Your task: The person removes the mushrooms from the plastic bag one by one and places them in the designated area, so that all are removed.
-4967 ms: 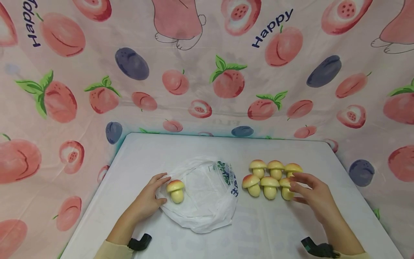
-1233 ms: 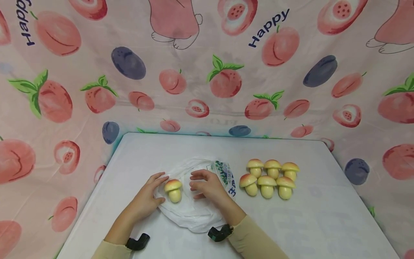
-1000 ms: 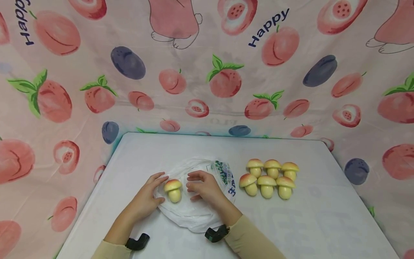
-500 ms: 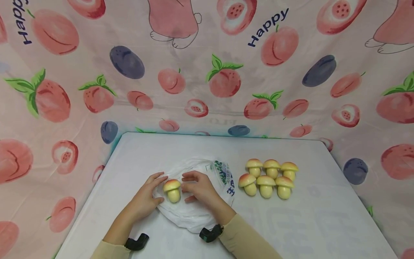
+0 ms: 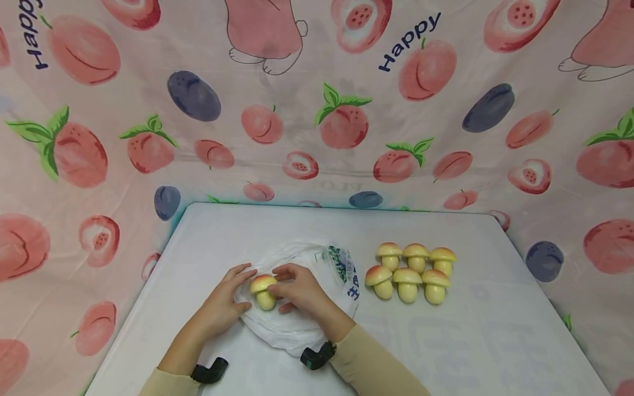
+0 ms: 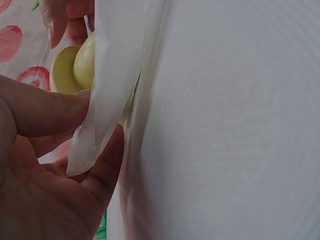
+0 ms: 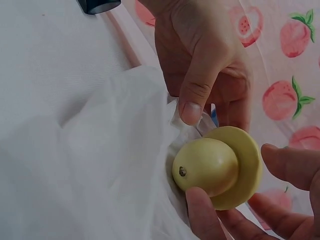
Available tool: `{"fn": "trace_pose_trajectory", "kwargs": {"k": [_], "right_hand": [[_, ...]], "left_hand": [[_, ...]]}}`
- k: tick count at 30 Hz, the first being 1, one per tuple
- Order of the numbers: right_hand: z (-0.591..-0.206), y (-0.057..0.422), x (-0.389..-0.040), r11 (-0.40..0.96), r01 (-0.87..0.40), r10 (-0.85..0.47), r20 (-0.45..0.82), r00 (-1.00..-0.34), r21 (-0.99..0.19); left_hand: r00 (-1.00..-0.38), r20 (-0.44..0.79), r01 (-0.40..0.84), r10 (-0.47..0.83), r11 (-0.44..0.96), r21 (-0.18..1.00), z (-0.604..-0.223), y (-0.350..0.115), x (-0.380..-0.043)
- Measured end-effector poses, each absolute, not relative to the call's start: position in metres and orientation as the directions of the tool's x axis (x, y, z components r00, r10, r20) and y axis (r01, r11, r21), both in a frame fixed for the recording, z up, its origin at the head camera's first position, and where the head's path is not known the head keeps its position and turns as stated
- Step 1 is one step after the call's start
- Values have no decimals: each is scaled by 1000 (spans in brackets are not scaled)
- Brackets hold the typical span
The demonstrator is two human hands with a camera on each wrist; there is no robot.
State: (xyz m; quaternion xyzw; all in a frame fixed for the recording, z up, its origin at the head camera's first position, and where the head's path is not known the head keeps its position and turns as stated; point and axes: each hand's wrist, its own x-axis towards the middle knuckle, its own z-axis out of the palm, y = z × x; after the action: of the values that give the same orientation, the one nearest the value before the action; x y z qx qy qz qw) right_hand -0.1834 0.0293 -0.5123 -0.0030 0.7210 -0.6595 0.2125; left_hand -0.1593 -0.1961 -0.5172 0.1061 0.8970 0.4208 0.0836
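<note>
A toy mushroom with a yellow stem and red-tinged cap lies on a white plastic bag. My left hand pinches the bag's left edge; the left wrist view shows the bag's fold between thumb and fingers. My right hand reaches over the bag from the right. Its forefinger overlaps the cap in the head view. The right wrist view has the thumb against the mushroom's stem, with fingers spread round the cap and a small gap at the forefinger's tip.
Several more toy mushrooms lie in two rows right of the bag on the white table. A pink fruit-printed cloth hangs behind the table. Each wrist carries a black camera mount.
From among the mushrooms at the right, my right hand has come left over the bag, up to the single mushroom. My left hand keeps its hold on the bag.
</note>
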Motion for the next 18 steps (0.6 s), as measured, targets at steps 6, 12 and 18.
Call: {"fn": "trace_pose_trajectory", "kwargs": {"k": [6,12,18], "right_hand": [[-508,26,-183,163,277,-287,-314,-905,-947],[-510,23,-184,171,272,-292,-312,-904,-947],[-512,22,-185,173,266,-290,-307,-906,-948]], "left_hand": [[-962,-66,120,267,624,772,-516,-196,-159],[-961,-74,114,268,622,775,-516,-196,-159],[-959,-82,110,270,625,773,-516,-196,-159]]}}
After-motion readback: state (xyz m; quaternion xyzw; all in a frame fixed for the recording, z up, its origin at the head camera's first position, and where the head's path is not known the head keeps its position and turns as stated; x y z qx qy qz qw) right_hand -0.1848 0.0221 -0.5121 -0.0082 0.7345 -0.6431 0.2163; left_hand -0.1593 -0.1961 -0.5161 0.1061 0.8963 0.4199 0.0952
